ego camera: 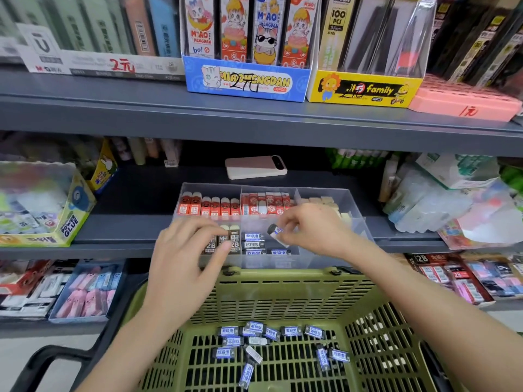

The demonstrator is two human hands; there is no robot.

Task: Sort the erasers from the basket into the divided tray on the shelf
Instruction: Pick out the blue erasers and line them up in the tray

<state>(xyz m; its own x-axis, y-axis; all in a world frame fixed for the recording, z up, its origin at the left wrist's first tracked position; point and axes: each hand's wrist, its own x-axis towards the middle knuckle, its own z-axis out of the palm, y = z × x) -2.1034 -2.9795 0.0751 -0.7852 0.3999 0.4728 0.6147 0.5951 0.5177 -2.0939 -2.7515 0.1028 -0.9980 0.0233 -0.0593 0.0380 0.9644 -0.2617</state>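
Held eraser: one eraser (pixel 278 234) sits tilted between the fingertips of the right hand (pixel 308 230). It is over the front middle compartment of the divided tray (pixel 353 219), just above the row lying there.
Basket stock: the loose erasers (pixel 271 335) lie scattered on the floor of the green basket (pixel 283 290), below both hands and well apart from them.
Look of the erasers: small black blocks in white-and-blue paper sleeves with printed characters. Those in the basket point in all directions.
Tray: clear plastic, standing on the grey shelf (pixel 127 227), with its front wall just behind the basket's far rim.
Tray contents: red-sleeved erasers (pixel 209 206) and plain cream ones fill the back row. Brown 2B erasers (pixel 235 241) stand front left, and blue-label erasers (pixel 254 244) lie flat front middle.
Right hand: thumb and fingers curled in a pinch on the held eraser.
Left hand (pixel 184 261): fingers loosely spread and relaxed, with nothing in its grasp. The fingertips are at the brown 2B erasers, but contact cannot be told.
Behind the tray: a phone (pixel 254 166) lies flat on the shelf.
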